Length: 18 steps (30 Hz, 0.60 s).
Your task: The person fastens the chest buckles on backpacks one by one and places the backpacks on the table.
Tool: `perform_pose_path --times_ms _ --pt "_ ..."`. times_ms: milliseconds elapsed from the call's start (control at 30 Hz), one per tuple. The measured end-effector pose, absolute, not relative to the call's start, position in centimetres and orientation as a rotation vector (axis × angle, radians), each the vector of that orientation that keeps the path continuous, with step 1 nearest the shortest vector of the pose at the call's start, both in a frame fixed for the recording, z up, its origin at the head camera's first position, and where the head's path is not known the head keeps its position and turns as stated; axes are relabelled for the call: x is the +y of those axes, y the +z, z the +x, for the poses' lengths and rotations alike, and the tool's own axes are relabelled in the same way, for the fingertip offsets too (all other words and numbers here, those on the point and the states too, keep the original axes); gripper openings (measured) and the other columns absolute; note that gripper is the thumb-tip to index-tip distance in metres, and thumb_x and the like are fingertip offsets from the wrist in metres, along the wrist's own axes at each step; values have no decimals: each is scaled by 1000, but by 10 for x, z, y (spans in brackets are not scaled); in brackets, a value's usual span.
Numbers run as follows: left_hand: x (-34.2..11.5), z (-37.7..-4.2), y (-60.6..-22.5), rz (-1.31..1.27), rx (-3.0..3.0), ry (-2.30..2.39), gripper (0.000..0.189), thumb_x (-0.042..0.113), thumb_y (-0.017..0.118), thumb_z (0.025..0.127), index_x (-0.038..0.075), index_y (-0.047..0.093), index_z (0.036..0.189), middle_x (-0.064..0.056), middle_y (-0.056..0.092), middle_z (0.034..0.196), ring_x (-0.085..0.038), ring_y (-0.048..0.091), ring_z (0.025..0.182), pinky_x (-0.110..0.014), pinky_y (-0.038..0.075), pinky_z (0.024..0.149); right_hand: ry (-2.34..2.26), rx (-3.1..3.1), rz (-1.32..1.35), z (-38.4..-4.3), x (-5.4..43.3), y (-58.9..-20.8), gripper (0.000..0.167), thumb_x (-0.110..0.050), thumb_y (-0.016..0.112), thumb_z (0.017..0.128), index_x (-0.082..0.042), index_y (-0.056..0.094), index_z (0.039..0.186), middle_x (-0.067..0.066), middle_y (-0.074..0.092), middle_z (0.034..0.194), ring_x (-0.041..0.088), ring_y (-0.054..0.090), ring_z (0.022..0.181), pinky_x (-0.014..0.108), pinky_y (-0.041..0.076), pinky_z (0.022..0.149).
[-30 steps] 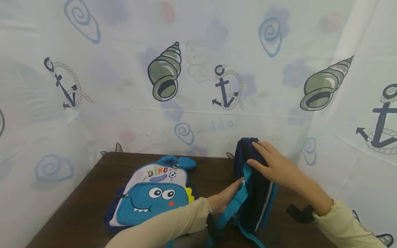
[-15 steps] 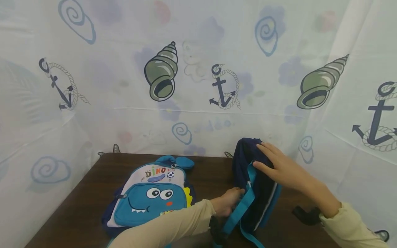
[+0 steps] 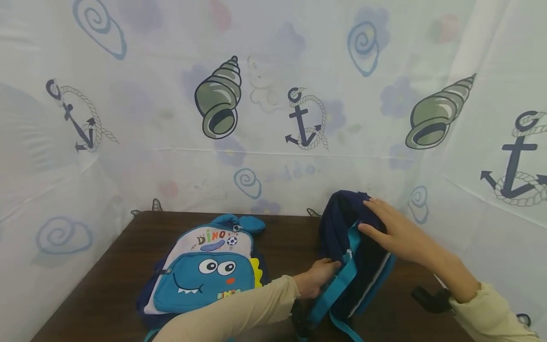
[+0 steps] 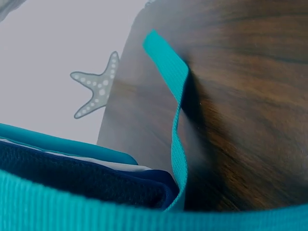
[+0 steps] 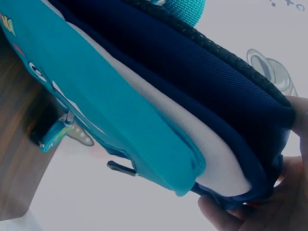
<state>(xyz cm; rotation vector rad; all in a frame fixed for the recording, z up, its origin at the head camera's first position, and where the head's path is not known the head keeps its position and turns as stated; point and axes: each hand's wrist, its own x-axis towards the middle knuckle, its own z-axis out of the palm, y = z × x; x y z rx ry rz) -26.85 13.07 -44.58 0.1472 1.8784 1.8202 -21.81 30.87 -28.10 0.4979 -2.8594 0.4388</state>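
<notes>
Over it leans! The bag (image 3: 369, 267) tips further right on the table (image 3: 290, 237), apparently mid-turn; right hand (image 3: 397, 232) clamps its top, left hand (image 3: 317, 279) beside the strap (image 3: 337, 287) (grip there? can't tell).

lying backpack (image 3: 202, 278) reads "dino"; held backpack (image 3: 368, 266) shows cut-off lettering (image 5: 7, 25)

Soft, diffuse light is falling over the pale printed fabric backdrop (image 3: 162, 42), a brighter band glowing at upper right. In the left wrist view, a narrow teal woven strap (image 4: 178, 149) is casting a shadow across the brown wood-grain tabletop (image 4: 260, 96). In the right wrist view, cool-tinted shadow is darkening a navy-and-teal fabric backpack (image 5: 159, 72).
</notes>
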Motion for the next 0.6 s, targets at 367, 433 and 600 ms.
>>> perform_pose_path --times_ms 367,433,600 --pt "140 -261 -443 187 1889 1845 63 24 59 99 9 33 155 -30 37 152 -52 38 137 -72 29 108 12 -2853 352 -217 301 -285 94 -67 64 84 0 45 147 37 43 143 54 45 129 66 46 96" --pt "141 -259 -441 174 1897 1811 62 24 59 99 12 34 155 -28 38 152 -53 36 138 -78 25 104 -77 -2835 319 -218 298 -288 94 -68 67 82 0 47 145 38 45 140 54 47 127 66 47 95" --pt "142 -255 -440 242 1984 1734 59 24 58 100 12 36 154 -27 44 149 -51 45 133 -77 29 104 -256 -2792 255 -217 292 -295 94 -64 76 74 -1 52 140 40 48 134 56 50 121 64 53 84"
